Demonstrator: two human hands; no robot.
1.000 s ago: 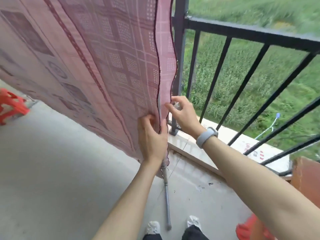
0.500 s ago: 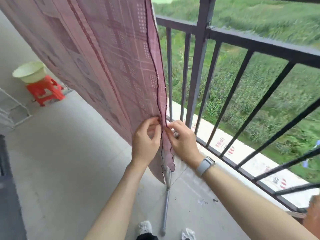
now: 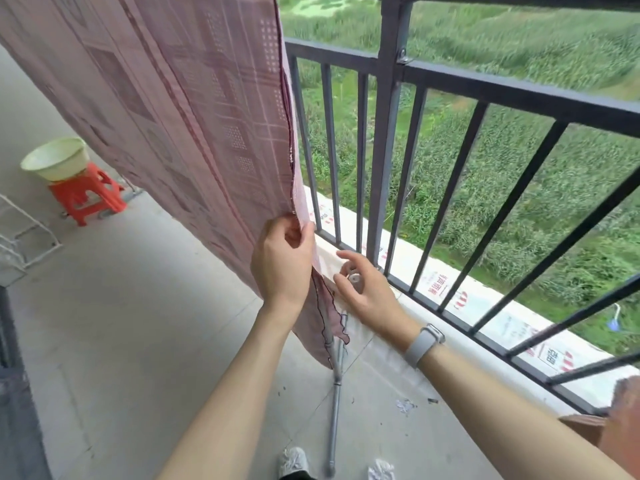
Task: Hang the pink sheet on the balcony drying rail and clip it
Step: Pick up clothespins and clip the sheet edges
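Observation:
The pink patterned sheet (image 3: 180,109) hangs down from above the frame, so the rail that bears it is out of sight. Its right edge, trimmed in a dark line, falls just inside the balcony railing (image 3: 390,140). My left hand (image 3: 282,254) pinches that edge low down, near the bottom corner. My right hand (image 3: 369,294) hovers to the right of the sheet, off the cloth, fingers spread. A small grey round thing (image 3: 355,279) shows at its fingers; I cannot tell what it is. No clip shows on the sheet.
A grey metal pole (image 3: 335,407) lies on the concrete floor between my shoes (image 3: 293,460). At far left an orange stool (image 3: 88,197) bears a pale basin (image 3: 55,157), beside a white wire rack (image 3: 24,230). A brown object (image 3: 620,424) is at the lower right.
My right hand has let go of the sheet's edge and moved off to the right with fingers spread. My left hand keeps its hold on the edge.

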